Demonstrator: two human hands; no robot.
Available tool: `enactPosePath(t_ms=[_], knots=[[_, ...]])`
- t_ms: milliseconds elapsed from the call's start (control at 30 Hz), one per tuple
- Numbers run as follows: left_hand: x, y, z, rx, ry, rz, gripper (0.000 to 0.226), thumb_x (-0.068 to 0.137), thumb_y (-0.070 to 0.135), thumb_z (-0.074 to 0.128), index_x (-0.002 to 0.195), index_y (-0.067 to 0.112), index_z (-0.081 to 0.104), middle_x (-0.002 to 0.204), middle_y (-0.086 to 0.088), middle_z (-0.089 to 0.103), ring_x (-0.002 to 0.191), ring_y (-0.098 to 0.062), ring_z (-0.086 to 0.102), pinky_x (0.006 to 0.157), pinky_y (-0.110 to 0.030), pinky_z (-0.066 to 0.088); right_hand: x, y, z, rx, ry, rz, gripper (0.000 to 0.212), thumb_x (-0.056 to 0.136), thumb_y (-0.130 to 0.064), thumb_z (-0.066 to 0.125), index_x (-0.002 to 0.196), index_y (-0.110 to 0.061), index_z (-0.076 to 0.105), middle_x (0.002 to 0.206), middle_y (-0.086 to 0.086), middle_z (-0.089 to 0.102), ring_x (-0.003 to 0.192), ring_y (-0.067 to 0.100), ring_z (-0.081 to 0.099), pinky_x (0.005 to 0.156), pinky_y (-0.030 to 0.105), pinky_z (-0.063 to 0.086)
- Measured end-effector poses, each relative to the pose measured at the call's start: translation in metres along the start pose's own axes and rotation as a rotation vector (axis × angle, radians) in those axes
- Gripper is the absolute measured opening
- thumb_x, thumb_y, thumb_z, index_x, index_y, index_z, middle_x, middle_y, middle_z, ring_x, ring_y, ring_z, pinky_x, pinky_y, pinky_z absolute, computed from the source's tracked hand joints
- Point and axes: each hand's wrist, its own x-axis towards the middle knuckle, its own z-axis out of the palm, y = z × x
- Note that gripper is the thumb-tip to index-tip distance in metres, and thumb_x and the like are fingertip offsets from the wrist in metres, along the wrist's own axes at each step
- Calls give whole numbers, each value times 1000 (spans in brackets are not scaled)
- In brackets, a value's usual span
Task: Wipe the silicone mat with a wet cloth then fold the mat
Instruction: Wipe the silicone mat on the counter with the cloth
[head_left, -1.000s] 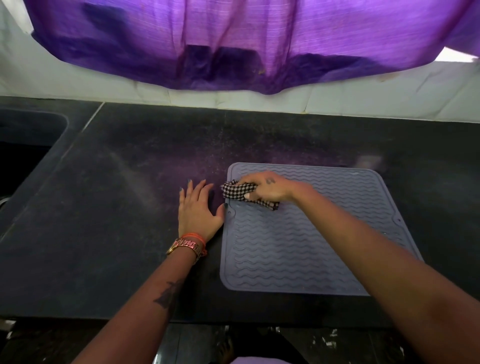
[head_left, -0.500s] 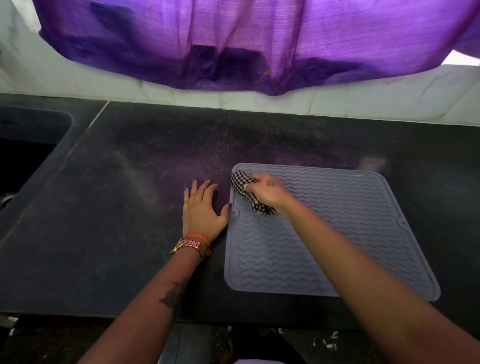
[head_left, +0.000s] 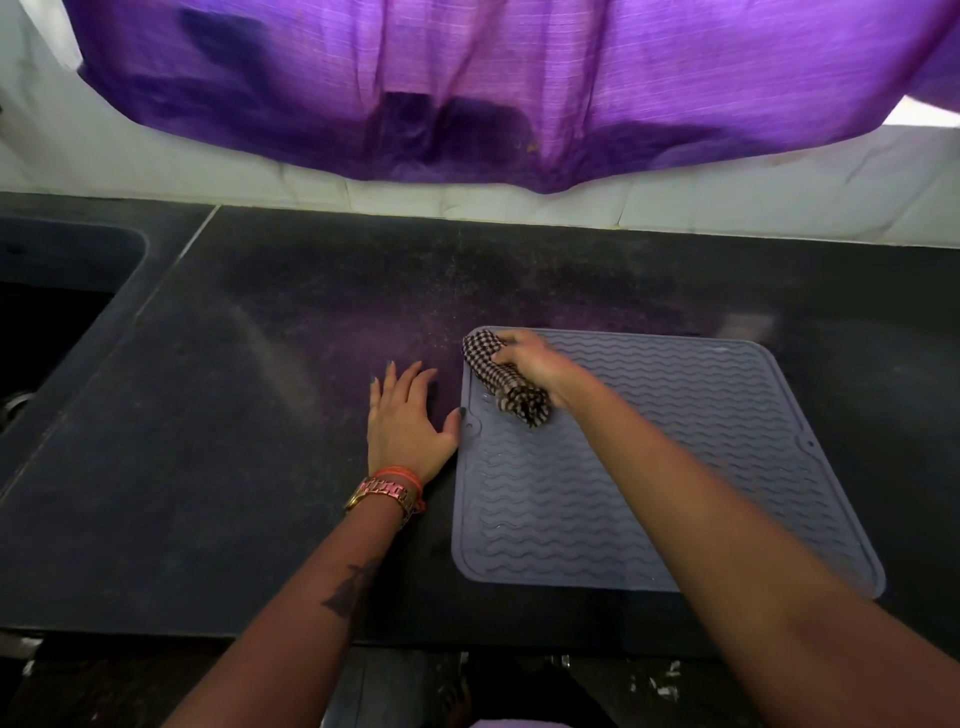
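A grey silicone mat (head_left: 675, 457) with wavy ridges lies flat on the dark countertop (head_left: 234, 441). My right hand (head_left: 535, 364) grips a bunched black-and-white checked cloth (head_left: 498, 379) and presses it on the mat's far left corner. My left hand (head_left: 405, 421) lies flat on the counter just left of the mat, fingers spread, its thumb touching the mat's left edge.
A dark sink (head_left: 52, 312) is sunk into the counter at the far left. A purple curtain (head_left: 493, 83) hangs over the white tiled wall behind. The counter's front edge runs below my forearms.
My right hand has turned and swept the cloth along the mat's far left corner, the cloth now lying lengthwise near the left edge. My left hand has stayed in place.
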Motion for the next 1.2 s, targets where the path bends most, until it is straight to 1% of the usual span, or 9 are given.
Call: enactPosePath(t_ms=[100, 200, 367, 500, 600, 733, 1033, 1133, 1200], knots=[[0, 0, 0, 14, -1, 0, 57, 82, 42, 58, 132, 19, 46, 147, -3, 38, 143, -25, 15, 118, -39, 1, -4, 6, 9, -288, 67, -69, 43, 90, -35, 44, 131, -22, 48, 134, 6, 53, 117, 26, 50, 95, 35, 38], [0, 0, 0, 9, -8, -1, 58, 81, 42, 58, 133, 19, 45, 147, -3, 37, 144, -25, 14, 118, -39, 1, -10, 8, 8, -484, 14, -125, 44, 89, -39, 42, 129, -23, 51, 134, 5, 54, 119, 27, 50, 96, 36, 39], [0, 0, -1, 11, -19, -3, 58, 81, 40, 58, 134, 20, 44, 148, -2, 36, 144, -25, 13, 118, -39, 0, -35, 18, 5, -465, -92, -159, 42, 88, -37, 48, 129, -25, 53, 133, -1, 55, 119, 21, 51, 97, 34, 40], [0, 2, -3, -7, -24, 1, 59, 81, 38, 59, 135, 20, 43, 149, -1, 35, 144, -24, 12, 118, -38, -2, -30, 10, -18, -283, -237, -54, 31, 86, -27, 59, 117, -23, 63, 112, -7, 59, 105, 12, 52, 87, 24, 37], [0, 2, -4, -19, -26, -5, 59, 80, 35, 60, 135, 20, 43, 149, -1, 35, 144, -24, 11, 118, -38, -3, -11, -4, -29, -122, -74, -71, 34, 87, -26, 58, 120, -20, 61, 128, 0, 58, 115, 17, 52, 93, 28, 42], [0, 3, -5, -17, -31, -7, 59, 80, 33, 60, 135, 19, 43, 149, -2, 34, 144, -24, 12, 117, -37, -4, 3, -1, -8, -425, 21, -128, 45, 92, -35, 47, 136, -26, 45, 144, 4, 45, 128, 25, 44, 104, 33, 36], [-1, 4, -6, -12, -45, -11, 60, 80, 30, 59, 136, 20, 41, 150, -1, 32, 144, -23, 10, 118, -38, -4, -34, 26, 6, -576, -16, -265, 45, 86, -40, 52, 131, -33, 50, 138, -3, 52, 124, 20, 49, 103, 37, 39], [-1, 4, -7, -17, -47, -10, 59, 81, 28, 59, 136, 19, 41, 150, -1, 33, 144, -23, 10, 118, -39, -3, -36, 22, -9, -436, -138, -226, 41, 85, -36, 59, 125, -31, 57, 132, -5, 57, 120, 14, 51, 97, 27, 39], [-1, 4, -7, -27, -40, -15, 58, 82, 26, 58, 136, 19, 41, 150, -1, 33, 144, -23, 11, 119, -39, -3, -36, 20, -17, -318, -42, -229, 40, 86, -35, 59, 125, -30, 58, 131, -4, 58, 118, 13, 52, 92, 23, 37]])
